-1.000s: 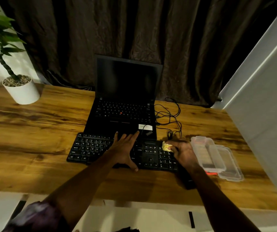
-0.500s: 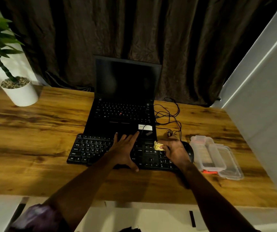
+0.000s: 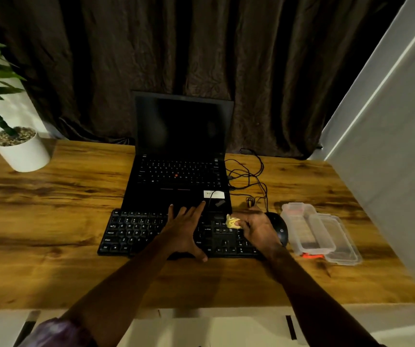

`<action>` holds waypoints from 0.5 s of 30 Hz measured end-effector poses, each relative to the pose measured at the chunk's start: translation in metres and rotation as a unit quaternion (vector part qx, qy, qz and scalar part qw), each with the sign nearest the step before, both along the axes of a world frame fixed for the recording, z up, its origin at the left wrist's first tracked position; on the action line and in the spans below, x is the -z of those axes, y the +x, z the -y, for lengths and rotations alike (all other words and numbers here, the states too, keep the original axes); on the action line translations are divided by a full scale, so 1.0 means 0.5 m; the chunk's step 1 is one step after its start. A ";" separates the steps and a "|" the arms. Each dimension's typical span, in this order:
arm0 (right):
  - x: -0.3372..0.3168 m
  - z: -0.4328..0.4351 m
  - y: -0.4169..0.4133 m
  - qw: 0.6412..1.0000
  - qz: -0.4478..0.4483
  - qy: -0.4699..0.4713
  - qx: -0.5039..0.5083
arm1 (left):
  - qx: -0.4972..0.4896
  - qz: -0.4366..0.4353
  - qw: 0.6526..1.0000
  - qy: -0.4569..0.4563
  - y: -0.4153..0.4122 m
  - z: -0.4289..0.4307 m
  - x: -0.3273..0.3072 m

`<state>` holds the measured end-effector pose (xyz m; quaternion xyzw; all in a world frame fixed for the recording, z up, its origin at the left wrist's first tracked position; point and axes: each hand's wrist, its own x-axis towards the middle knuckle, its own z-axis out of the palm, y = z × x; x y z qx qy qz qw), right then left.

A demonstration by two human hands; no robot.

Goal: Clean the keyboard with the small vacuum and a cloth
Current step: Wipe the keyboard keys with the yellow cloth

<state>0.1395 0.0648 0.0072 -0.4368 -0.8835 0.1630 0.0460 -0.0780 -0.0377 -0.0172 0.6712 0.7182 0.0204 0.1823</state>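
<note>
A black keyboard [image 3: 136, 231] lies on the wooden desk in front of an open laptop. My left hand [image 3: 185, 227] rests flat on the keyboard's middle with fingers spread, holding it down. My right hand [image 3: 257, 227] is over the keyboard's right part, pinching a small yellow cloth [image 3: 232, 221] against the keys near the top right. No vacuum can be made out.
A black laptop [image 3: 180, 176] stands open behind the keyboard, with tangled cables [image 3: 249, 176] to its right. A black mouse [image 3: 280, 230] lies next to my right hand. Clear plastic containers [image 3: 319, 232] sit at the right. A white plant pot [image 3: 21, 151] stands far left.
My right hand slid left with the yellow cloth along the keyboard's right section, uncovering the black mouse. My left hand stayed flat on the keys.
</note>
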 end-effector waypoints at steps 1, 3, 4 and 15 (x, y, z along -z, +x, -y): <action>0.003 -0.005 0.009 1.000 -0.002 0.001 0.018 | 0.000 -0.002 1.000 -0.001 0.000 0.000 -0.001; 0.008 -0.005 0.021 0.999 -0.026 0.004 0.043 | 0.002 -0.005 1.000 -0.006 0.001 -0.001 -0.002; 0.011 -0.002 0.019 0.999 -0.031 0.007 0.044 | 0.002 -0.007 1.000 -0.006 0.001 -0.003 -0.001; 0.010 0.009 -0.012 1.000 -0.024 0.010 -0.016 | -0.002 -0.010 1.000 -0.008 0.005 0.002 -0.008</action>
